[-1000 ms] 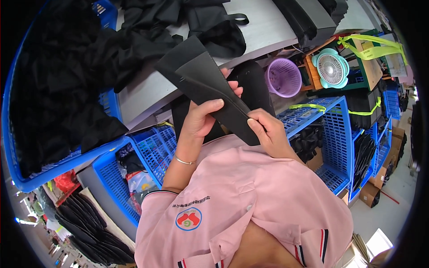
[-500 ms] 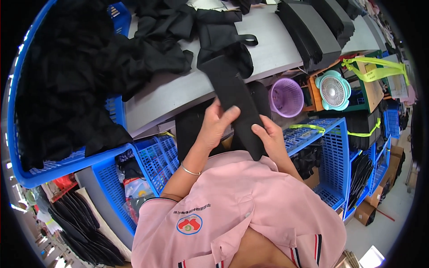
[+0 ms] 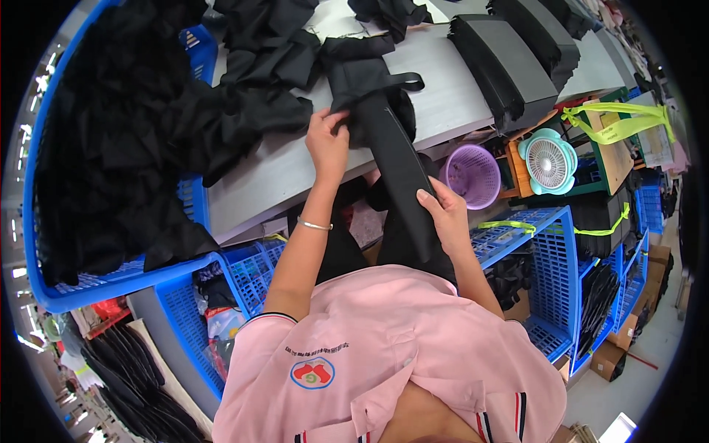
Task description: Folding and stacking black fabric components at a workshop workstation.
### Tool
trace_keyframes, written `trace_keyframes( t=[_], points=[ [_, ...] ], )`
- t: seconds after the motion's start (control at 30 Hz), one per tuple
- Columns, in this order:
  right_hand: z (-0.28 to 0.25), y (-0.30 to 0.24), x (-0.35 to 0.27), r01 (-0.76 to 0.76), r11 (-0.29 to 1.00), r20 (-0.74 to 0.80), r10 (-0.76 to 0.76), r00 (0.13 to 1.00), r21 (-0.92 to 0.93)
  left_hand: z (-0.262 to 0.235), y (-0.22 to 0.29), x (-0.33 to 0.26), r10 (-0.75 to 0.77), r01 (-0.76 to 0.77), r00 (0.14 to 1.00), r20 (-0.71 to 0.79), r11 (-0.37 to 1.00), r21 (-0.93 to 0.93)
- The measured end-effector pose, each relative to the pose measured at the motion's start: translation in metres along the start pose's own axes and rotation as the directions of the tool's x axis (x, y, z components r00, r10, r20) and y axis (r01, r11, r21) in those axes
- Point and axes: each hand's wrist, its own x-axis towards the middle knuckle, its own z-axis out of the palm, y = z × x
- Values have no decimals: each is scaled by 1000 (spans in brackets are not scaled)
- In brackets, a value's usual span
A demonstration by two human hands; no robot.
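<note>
A long, flat black panel (image 3: 402, 177) slants from the grey table edge down toward my lap. My right hand (image 3: 446, 218) grips its right edge near the lower end, thumb on top. The panel's upper end meets a black fabric piece (image 3: 356, 80) with a loop strap, lying on the table; whether it goes inside the fabric is hidden. At the left edge of that fabric, my left hand (image 3: 328, 148) pinches the cloth between thumb and fingers.
A blue crate (image 3: 111, 292) heaped with black fabric stands at left. Stacked black panels (image 3: 509, 63) sit on the table (image 3: 269, 170) at right. Beyond my right hand are a purple basket (image 3: 473, 177), a small teal fan (image 3: 548, 161) and blue crates (image 3: 554, 273).
My left hand has left the panel's middle and moved up and left to the fabric's edge. The panel has turned slightly, its upper end now against the fabric. My right hand still holds it.
</note>
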Motion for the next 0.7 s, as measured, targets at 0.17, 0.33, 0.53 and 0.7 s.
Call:
trace_keyframes(
  t=[0.17, 0.33, 0.53, 0.7],
  points=[
    [4, -20, 3, 258, 805, 1, -305, 952, -535, -4, 27, -2, 391, -368, 919, -37, 890, 269],
    [21, -36, 9, 293, 582, 85, -358, 930, -759, -16, 68, -13, 519, -559, 814, 261, 822, 109],
    [38, -5, 39, 346, 408, 51, -582, 812, -845, -16, 98, -51, 592, -572, 690, 416, 799, -188],
    [53, -13, 13, 368, 313, 163, -527, 834, -876, -37, 84, -36, 465, -458, 855, 230, 885, -88]
  ],
)
